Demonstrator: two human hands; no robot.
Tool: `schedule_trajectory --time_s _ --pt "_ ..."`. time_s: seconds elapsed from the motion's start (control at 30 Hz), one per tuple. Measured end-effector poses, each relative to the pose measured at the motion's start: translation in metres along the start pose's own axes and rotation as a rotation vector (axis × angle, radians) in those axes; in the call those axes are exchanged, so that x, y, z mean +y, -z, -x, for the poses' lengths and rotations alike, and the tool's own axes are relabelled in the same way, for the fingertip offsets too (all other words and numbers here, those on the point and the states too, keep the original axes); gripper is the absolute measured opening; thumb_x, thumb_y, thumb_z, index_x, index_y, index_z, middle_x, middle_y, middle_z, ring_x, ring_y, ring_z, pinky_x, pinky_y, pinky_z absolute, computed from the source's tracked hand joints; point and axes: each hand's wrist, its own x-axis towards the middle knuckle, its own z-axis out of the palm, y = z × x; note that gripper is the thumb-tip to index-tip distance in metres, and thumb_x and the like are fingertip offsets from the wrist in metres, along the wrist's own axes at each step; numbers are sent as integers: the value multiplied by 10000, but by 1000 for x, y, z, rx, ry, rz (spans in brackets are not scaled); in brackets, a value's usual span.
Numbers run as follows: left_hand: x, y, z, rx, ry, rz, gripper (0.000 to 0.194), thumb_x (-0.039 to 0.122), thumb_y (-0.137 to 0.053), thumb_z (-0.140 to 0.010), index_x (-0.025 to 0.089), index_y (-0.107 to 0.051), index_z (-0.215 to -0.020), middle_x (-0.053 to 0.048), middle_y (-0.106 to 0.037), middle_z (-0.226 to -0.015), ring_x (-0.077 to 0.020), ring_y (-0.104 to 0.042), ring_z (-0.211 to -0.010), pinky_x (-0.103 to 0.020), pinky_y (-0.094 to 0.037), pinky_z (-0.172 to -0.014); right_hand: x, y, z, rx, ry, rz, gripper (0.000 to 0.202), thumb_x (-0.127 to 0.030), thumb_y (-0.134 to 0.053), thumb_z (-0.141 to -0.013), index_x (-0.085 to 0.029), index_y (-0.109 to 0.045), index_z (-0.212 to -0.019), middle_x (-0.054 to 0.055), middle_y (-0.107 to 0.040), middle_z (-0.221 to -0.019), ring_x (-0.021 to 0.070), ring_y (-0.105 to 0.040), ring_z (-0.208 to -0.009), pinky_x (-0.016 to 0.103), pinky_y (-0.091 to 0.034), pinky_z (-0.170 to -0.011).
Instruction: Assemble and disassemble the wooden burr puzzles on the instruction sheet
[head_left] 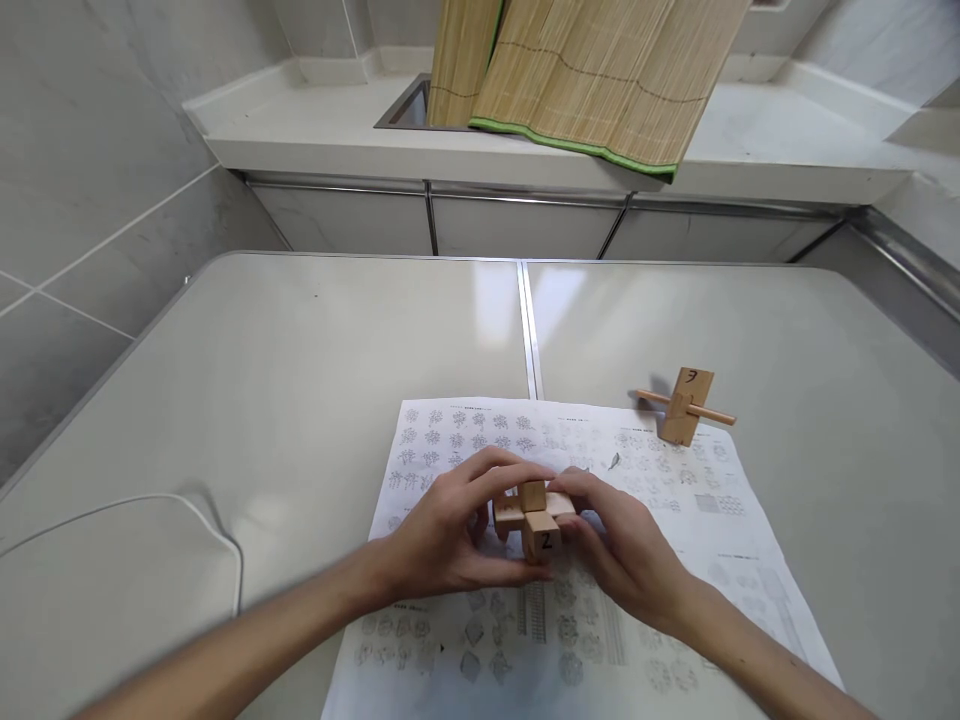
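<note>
"Wood, smooth and square-edged: interlocked blocks (541, 528) crossing at angles, one end marked 2, over the printed paper (682, 525)!"
"And the grip?"
"Left hand (448, 517) curled around them, right hand (625, 540) pinching the pale end!"

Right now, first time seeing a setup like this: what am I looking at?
There's no machine: these are a person's two bare hands, seen in one picture from a camera worn on their head, looking forward and down. The left hand and right hand hold a wooden block assembly between them; one block end reads 2. Beneath is a printed sheet on a pale table. Near the sheet's far right corner sits a wooden piece marked 3, crossed by a thin rod. A white cable lies at left.
</note>
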Motion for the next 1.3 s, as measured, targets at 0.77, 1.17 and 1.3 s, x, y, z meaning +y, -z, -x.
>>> schedule_trajectory --time_s 0.77,1.17,1.3 --pt "0 -2 2 42 223 -20 540 175 -750 -917 314 -523 -1387 -83 -482 -1445 -107 -684 -875 -186 -552 -554 8 36 -18 610 -284 -96 224 -458 -671 -1025 -269 -563 -1078 -48 -678 -642 161 -651 -506 255 -513 -459" --pt "4 -1 1 21 225 -61 225 227 -659 -992 241 -616 -1212 -81 -569 -1340 -123 -687 -859 -227 -560 -576 30 48 -12 680 -121 700 195 -396 -627 -1057 -215 -700 -1046 -15 -751 -678 179 -722 -520 297 -529 -530" --pt "3 -1 0 0 202 -70 126 209 -616 -1013 223 -635 -1137 -71 -613 -1267 -114 -668 -818 -223 -531 -565 31 50 -13 650 -213 683 228 -434 -597 -1074 -214 -654 -1057 -26 -739 -658 167 -703 -474 272 -493 -482"
